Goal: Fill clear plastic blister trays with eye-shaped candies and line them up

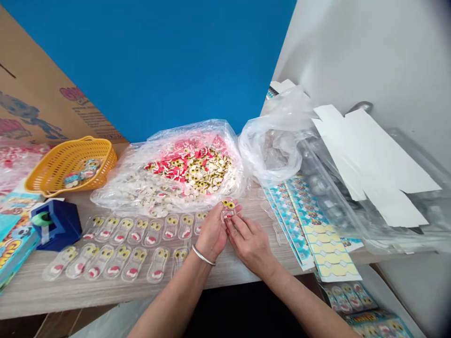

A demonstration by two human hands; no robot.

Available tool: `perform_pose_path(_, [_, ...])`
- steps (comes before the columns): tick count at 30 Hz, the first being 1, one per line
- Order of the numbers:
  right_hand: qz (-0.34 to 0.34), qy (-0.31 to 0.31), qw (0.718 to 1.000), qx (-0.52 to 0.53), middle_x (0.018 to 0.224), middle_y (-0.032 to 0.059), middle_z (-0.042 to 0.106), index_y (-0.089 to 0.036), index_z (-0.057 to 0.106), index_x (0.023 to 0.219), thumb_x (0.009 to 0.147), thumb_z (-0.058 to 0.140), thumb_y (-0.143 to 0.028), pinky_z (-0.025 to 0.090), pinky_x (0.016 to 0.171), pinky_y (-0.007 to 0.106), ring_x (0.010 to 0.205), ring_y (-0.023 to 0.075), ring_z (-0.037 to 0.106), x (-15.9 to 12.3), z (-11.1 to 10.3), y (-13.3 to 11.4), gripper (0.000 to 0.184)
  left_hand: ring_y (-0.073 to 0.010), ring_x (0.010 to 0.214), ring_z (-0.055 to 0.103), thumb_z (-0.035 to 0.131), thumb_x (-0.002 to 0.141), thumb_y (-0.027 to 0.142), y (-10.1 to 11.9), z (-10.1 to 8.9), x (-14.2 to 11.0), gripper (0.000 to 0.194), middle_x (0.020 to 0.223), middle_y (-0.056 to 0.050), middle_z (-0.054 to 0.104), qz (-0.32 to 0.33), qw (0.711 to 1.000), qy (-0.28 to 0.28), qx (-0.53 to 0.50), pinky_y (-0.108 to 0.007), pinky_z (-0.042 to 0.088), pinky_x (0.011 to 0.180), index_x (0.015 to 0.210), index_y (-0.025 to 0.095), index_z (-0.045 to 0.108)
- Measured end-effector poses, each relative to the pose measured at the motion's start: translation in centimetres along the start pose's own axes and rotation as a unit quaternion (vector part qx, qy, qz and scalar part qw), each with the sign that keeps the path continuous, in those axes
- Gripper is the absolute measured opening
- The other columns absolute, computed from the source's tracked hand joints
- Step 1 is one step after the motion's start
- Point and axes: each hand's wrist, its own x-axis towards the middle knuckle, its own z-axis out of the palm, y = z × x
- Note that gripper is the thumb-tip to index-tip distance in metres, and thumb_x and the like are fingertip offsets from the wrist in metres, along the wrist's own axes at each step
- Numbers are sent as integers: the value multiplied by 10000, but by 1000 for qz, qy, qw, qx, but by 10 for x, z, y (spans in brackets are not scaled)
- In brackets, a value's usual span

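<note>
My left hand, a bangle on its wrist, is closed around a clear plastic blister shell. A pair of yellow eye pieces sits in the shell's upper end. The closed fingertips of my right hand press at its lower end, on a small red-and-white mouth piece they partly cover. On the table to the left, filled blister shells lie in two rows, each with yellow eyes and a red-and-white mouth. Behind my hands, a clear plastic bag lies open over a heap of loose eye and mouth pieces.
An orange basket and a blue tape dispenser stand at the left. On the right are printed card sheets, a crumpled clear bag, plastic trays and white cardboard. A blue panel rises behind.
</note>
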Motion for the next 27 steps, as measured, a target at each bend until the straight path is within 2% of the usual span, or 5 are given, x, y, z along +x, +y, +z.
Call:
perform_pose_path(10, [56,55,994,71,1222,143,706,-138,685,1189,950,554,-182,589,806,372,967,239,691,-1,-24,8,276,-235,988,729,648,845,100,-5,0,1,216,1121,-125,737,-27,999,-19,25,-342,599,877,1056,140,665])
perform_pose_path(16, [251,20,965,76,1040,101,724,-185,689,1090,979,454,-184,530,903,358,988,223,670,35,-25,117,259,-270,1074,709,600,894,103,0,0,6,204,1195,-165,712,-30,999,2,41,-352,610,885,1083,115,675])
perform_pose_path(20, [399,-47,913,-68,1287,150,614,-144,607,1260,962,503,-228,515,863,326,1059,239,655,71,-14,193,327,-274,1082,707,606,903,124,3,-1,6,214,1218,-175,701,-33,999,11,41,-354,608,890,1108,117,669])
perform_pose_path(24, [453,-168,863,-145,1186,163,640,-145,664,1138,966,487,-234,511,775,338,996,263,682,90,-10,219,262,-268,1050,714,633,900,158,8,-2,5,208,1219,-184,694,-35,999,24,22,-359,601,878,1102,115,653])
perform_pose_path(27, [458,-147,863,-152,1069,215,660,-141,679,1121,991,368,-223,505,737,409,964,322,690,82,-19,213,347,-273,1016,712,660,893,243,10,-4,-1,233,1219,-176,687,-39,999,16,-2,-379,602,814,1099,136,637])
